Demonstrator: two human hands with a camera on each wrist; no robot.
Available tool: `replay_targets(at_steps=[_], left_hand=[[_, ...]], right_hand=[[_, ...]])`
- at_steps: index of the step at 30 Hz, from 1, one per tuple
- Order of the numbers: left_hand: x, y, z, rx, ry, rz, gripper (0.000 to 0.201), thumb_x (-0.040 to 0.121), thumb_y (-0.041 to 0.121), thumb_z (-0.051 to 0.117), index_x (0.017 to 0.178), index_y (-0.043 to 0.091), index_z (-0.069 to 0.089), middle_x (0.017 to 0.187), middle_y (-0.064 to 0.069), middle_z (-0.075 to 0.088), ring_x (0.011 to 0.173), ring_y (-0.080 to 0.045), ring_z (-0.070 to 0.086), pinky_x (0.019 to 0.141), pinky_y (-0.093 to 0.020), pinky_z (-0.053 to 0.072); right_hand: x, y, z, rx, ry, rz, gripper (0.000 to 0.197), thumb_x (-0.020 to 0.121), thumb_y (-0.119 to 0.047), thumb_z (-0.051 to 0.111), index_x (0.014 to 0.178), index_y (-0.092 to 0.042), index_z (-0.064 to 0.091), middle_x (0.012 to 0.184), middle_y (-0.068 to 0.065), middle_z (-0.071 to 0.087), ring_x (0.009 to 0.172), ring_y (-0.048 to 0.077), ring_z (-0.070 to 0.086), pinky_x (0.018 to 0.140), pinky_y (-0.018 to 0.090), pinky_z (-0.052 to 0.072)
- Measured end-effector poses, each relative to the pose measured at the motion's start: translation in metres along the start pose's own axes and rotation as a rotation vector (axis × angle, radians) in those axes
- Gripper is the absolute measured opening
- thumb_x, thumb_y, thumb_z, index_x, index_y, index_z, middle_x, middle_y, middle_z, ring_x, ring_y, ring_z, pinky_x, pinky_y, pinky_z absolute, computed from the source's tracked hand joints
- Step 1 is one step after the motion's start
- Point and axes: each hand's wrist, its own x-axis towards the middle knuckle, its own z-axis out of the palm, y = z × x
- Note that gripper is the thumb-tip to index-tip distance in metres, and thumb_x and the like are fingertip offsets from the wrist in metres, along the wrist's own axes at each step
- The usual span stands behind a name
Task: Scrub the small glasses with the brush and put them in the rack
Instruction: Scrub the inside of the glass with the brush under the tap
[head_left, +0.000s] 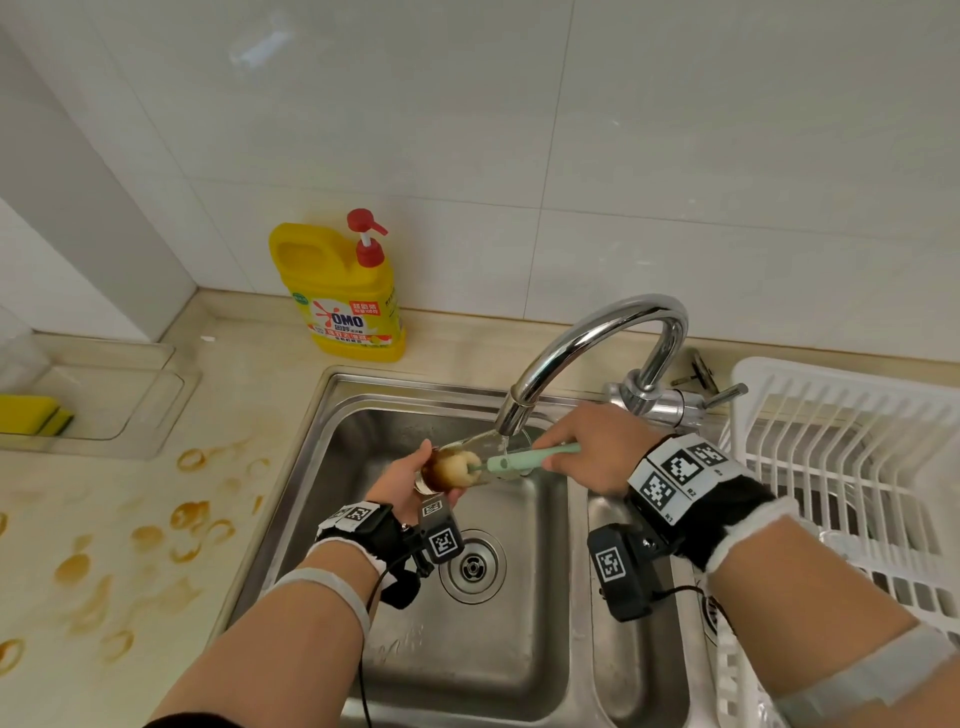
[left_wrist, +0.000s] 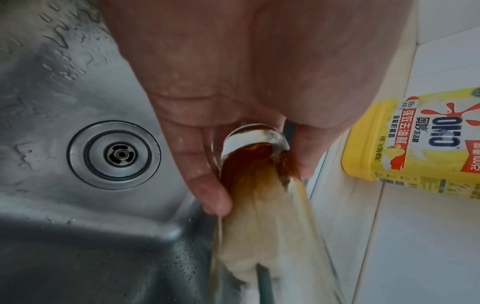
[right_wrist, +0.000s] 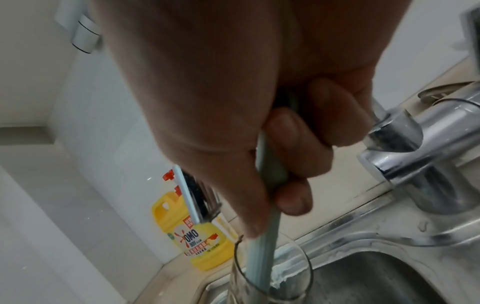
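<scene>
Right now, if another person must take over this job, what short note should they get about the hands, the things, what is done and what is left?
Left hand: holds the glass by its base, tilted on its side over the sink, under the tap.
Right hand: grips the brush handle; the sponge head is inside the glass.
Done: scrubbing under way; brown residue is at the glass bottom.
Left: finish scrubbing, rinse, put the glass in the rack on the right. I see no glasses in the rack.
</scene>
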Motion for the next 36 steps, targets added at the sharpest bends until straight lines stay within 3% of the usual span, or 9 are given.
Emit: replay_targets(at_steps=[4, 9, 12, 15, 21, 26, 30, 34, 36], left_hand=[[0.004, 0.000, 0.006, 0.009, 0.035, -0.008, 0.060, 0.099, 0.043, 0.055, 0.137, -0.003, 0.044, 0.127, -0.033, 0.055, 0.082, -0.038, 0.066, 0.053, -0.035, 0.061], [0.005, 0.002, 0.006, 0.055, 0.070, 0.025, 0.053, 0.100, 0.040, 0.055, 0.132, -0.002, 0.045, 0.128, -0.033, 0.054, 0.087, -0.041, 0.065, 0.046, -0.034, 0.058], [0.008, 0.004, 0.007, 0.053, 0.082, 0.022, 0.058, 0.099, 0.042, 0.057, 0.138, 0.002, 0.041, 0.132, -0.033, 0.052, 0.086, -0.041, 0.065, 0.047, -0.034, 0.057], [0.008, 0.003, 0.010, 0.033, 0.073, -0.001, 0.062, 0.099, 0.043, 0.055, 0.141, -0.001, 0.038, 0.136, -0.034, 0.049, 0.082, -0.038, 0.064, 0.048, -0.033, 0.058], [0.009, -0.003, 0.007, 0.069, 0.096, 0.015, 0.061, 0.097, 0.043, 0.058, 0.140, 0.003, 0.040, 0.130, -0.033, 0.053, 0.084, -0.041, 0.066, 0.049, -0.035, 0.057], [0.007, -0.004, 0.009, 0.067, 0.062, 0.034, 0.055, 0.101, 0.039, 0.053, 0.139, 0.000, 0.041, 0.128, -0.034, 0.052, 0.083, -0.041, 0.065, 0.048, -0.033, 0.059], [0.007, -0.002, 0.004, 0.068, 0.086, 0.036, 0.057, 0.100, 0.042, 0.055, 0.137, 0.001, 0.041, 0.126, -0.033, 0.054, 0.084, -0.039, 0.064, 0.047, -0.034, 0.058], [0.009, 0.002, 0.005, 0.046, 0.130, 0.076, 0.062, 0.096, 0.044, 0.060, 0.139, 0.004, 0.042, 0.131, -0.034, 0.052, 0.089, -0.041, 0.066, 0.051, -0.036, 0.059], [0.008, 0.004, 0.005, 0.059, 0.153, 0.093, 0.061, 0.095, 0.045, 0.062, 0.137, 0.004, 0.044, 0.129, -0.033, 0.054, 0.087, -0.041, 0.068, 0.053, -0.036, 0.060]], right_hand=[[0.000, 0.003, 0.009, 0.022, 0.130, 0.069, 0.024, 0.096, -0.035, 0.059, 0.115, -0.042, 0.071, 0.088, -0.015, 0.066, 0.075, 0.009, 0.060, 0.073, 0.026, 0.052], [-0.003, 0.008, 0.005, 0.067, -0.033, 0.052, 0.026, 0.096, -0.032, 0.058, 0.116, -0.043, 0.070, 0.084, -0.014, 0.068, 0.076, 0.012, 0.065, 0.074, 0.030, 0.058], [0.001, 0.006, 0.005, 0.109, 0.021, 0.026, 0.026, 0.096, -0.031, 0.059, 0.114, -0.043, 0.072, 0.091, -0.014, 0.072, 0.080, 0.013, 0.066, 0.077, 0.031, 0.056], [0.003, 0.005, 0.009, 0.086, 0.120, 0.099, 0.025, 0.096, -0.032, 0.060, 0.115, -0.043, 0.071, 0.075, -0.020, 0.063, 0.070, 0.007, 0.059, 0.067, 0.025, 0.052], [0.001, 0.002, -0.009, 0.077, -0.071, 0.034, 0.027, 0.099, -0.028, 0.055, 0.119, -0.037, 0.071, 0.068, -0.016, 0.058, 0.059, 0.004, 0.049, 0.054, 0.018, 0.040], [0.003, 0.003, -0.001, 0.009, -0.013, 0.116, 0.027, 0.098, -0.031, 0.055, 0.119, -0.040, 0.071, 0.084, -0.014, 0.066, 0.078, 0.013, 0.063, 0.071, 0.026, 0.054], [0.002, 0.001, -0.008, 0.057, -0.096, 0.072, 0.028, 0.098, -0.030, 0.056, 0.122, -0.038, 0.069, 0.077, -0.015, 0.061, 0.065, 0.008, 0.053, 0.057, 0.020, 0.044], [0.008, 0.003, 0.000, 0.094, 0.039, 0.116, 0.027, 0.097, -0.032, 0.056, 0.119, -0.042, 0.069, 0.087, -0.014, 0.067, 0.075, 0.011, 0.061, 0.063, 0.023, 0.046], [0.008, 0.003, 0.000, 0.086, 0.004, 0.149, 0.027, 0.098, -0.031, 0.057, 0.119, -0.040, 0.070, 0.079, -0.014, 0.064, 0.071, 0.011, 0.059, 0.061, 0.023, 0.045]])
